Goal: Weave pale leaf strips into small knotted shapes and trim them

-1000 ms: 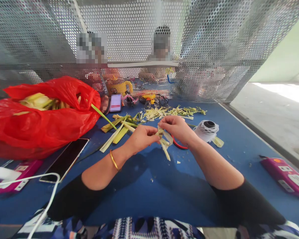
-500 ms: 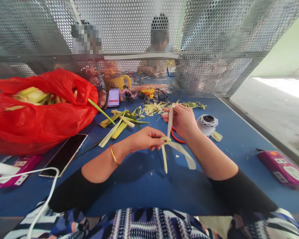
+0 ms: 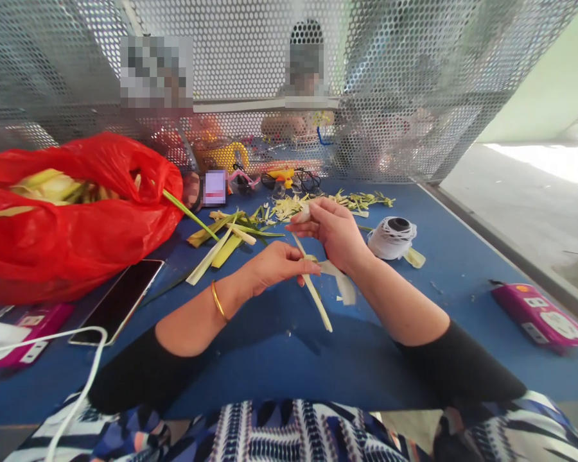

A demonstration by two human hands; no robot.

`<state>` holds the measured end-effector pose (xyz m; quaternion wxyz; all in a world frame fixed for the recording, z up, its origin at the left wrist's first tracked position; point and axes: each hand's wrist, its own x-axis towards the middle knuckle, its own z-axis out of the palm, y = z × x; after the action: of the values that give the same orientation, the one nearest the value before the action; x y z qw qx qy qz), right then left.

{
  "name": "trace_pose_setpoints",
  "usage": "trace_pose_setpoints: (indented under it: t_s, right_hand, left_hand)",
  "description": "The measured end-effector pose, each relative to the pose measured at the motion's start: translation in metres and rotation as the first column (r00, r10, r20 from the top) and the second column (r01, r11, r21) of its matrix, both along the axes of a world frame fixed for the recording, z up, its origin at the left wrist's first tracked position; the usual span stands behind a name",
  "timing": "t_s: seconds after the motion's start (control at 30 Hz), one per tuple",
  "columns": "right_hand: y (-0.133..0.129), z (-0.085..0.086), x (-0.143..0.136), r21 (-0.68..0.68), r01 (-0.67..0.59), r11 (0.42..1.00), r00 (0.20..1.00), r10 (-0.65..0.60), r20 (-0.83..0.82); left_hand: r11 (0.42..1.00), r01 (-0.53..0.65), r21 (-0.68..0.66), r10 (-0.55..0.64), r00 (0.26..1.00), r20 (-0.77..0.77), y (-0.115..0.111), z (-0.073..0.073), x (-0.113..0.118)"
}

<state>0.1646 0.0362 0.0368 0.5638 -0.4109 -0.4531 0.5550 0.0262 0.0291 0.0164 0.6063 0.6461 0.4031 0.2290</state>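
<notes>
Left hand (image 3: 277, 264): pinched on the crossing of the leaf strips (image 3: 313, 292), above the middle of the desk (image 3: 279, 359)
Right hand (image 3: 332, 231): closed on the upper end of one strip, drawn up and back
Strips: crossed and folded at one knot only, three loose tails hanging
Progress: early by the look of it, folding begun, most of the weave left
Far edge: cut leaf scraps (image 3: 289, 208), roll of white tape (image 3: 392, 237)
Left side: red bag (image 3: 72, 224) full of leaves, phone (image 3: 118, 301) just beside it
</notes>
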Motion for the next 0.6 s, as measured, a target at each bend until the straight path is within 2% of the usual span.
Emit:
trace_pose_setpoints:
  t_s: [0.13,0.23,0.3,0.33,0.43,0.47,0.5,0.6]
  right_hand:
    - [0.000,-0.004,-0.002,0.135,-0.097,0.986,0.992,0.084,0.099]
    - [0.004,-0.003,0.011,0.243,-0.033,0.970,0.944,-0.049,0.325]
    - [0.006,0.001,0.024,0.308,-0.045,0.950,0.851,-0.126,0.510]
    - [0.007,0.004,0.030,0.299,-0.112,0.948,0.786,-0.099,0.611]
    - [0.004,0.015,0.041,0.130,-0.375,0.918,0.550,0.107,0.828]
    - [0.002,0.018,0.042,0.096,-0.417,0.904,0.509,0.144,0.849]
    - [0.001,0.020,0.043,0.092,-0.431,0.898,0.501,0.153,0.852]
    - [0.001,0.021,0.040,0.118,-0.408,0.905,0.566,0.150,0.811]
  left_hand:
    - [0.999,-0.028,-0.027,0.029,0.999,0.034,-0.001,0.002,0.001]
    - [0.990,-0.114,-0.085,0.124,0.985,0.124,-0.001,0.003,0.001]
    - [0.977,-0.185,-0.107,0.201,0.963,0.178,0.001,0.003,-0.001]
    - [0.972,-0.210,-0.105,0.227,0.955,0.192,0.003,0.004,-0.002]
    - [0.965,-0.248,-0.089,0.261,0.945,0.195,0.008,0.005,-0.007]
    - [0.963,-0.254,-0.093,0.267,0.944,0.192,0.009,0.005,-0.008]
    - [0.962,-0.256,-0.100,0.271,0.944,0.191,0.010,0.006,-0.009]
    - [0.960,-0.255,-0.117,0.273,0.944,0.185,0.011,0.008,-0.010]
